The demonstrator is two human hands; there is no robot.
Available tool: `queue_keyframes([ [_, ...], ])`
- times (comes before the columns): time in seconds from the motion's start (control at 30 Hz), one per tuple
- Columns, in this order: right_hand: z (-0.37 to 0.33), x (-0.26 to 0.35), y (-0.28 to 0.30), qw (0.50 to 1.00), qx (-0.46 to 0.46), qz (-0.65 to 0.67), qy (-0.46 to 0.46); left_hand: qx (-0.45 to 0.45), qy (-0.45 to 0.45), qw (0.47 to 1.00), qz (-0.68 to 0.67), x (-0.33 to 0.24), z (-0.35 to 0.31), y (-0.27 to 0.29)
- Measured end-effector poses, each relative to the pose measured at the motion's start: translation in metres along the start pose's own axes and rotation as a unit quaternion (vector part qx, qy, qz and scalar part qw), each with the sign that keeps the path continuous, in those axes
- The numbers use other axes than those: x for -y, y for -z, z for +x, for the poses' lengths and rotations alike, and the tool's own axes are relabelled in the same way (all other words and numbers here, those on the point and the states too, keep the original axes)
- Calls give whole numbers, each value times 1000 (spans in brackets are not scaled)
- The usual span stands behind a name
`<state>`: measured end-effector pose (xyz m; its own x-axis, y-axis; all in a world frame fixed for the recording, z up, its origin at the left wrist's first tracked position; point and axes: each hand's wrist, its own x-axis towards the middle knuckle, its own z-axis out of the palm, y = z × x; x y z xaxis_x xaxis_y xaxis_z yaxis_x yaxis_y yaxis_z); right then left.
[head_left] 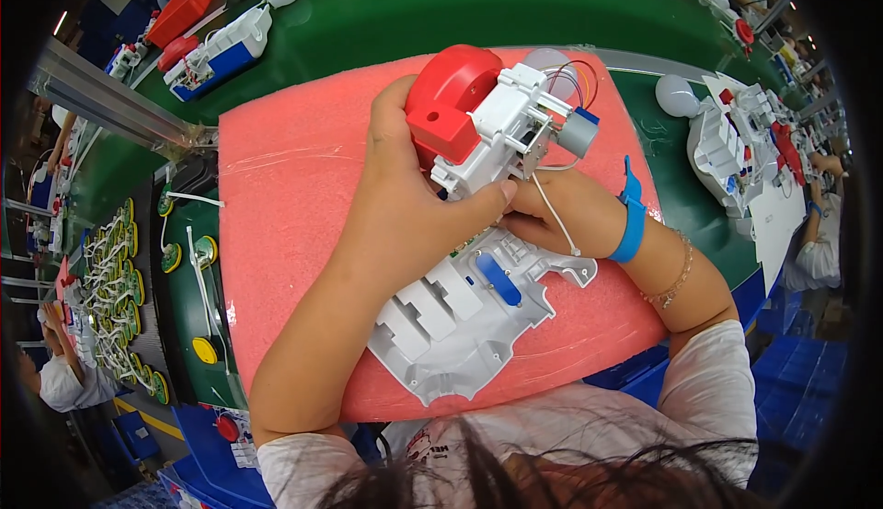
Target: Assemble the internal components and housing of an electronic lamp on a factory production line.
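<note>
My left hand (401, 201) is closed around a white plastic mechanism (504, 114), tilted up off the mat. A red wheel-like part (455, 86) and a silver motor (577, 134) are attached to it, and thin coloured wires loop out at the top. Just beneath the mechanism, my right hand (566, 205) has its fingers curled in; their tips are hidden, so what they grip does not show. A white cable (556, 212) hangs in front of that hand. Below both hands lies an open white plastic shell (460, 348) with a blue oval piece (498, 279) in it.
A pink foam mat (294, 187) lies under the work on a green bench. At left, several small round green-and-yellow circuit boards (129, 279) with white leads sit in rows. Similar white units stand back left (225, 49) and right (722, 155). Other people work along both sides.
</note>
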<state>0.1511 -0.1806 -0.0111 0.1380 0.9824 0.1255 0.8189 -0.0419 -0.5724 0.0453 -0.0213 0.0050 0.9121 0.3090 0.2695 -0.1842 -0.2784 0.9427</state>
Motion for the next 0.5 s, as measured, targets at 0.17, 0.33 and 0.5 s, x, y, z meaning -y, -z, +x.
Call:
queue_keyframes([
  [0.17, 0, 7, 4, 999, 15, -16, -29, -4, 20, 1000, 3, -7, -1, -3],
  [0.33, -4, 9, 1, 999, -5, -32, -3, -17, 2, 999, 32, 3, -3, 0],
  [0.5, -10, 11, 3, 997, -23, -56, 54, -12, 76, 997, 9, -4, -3, 0],
])
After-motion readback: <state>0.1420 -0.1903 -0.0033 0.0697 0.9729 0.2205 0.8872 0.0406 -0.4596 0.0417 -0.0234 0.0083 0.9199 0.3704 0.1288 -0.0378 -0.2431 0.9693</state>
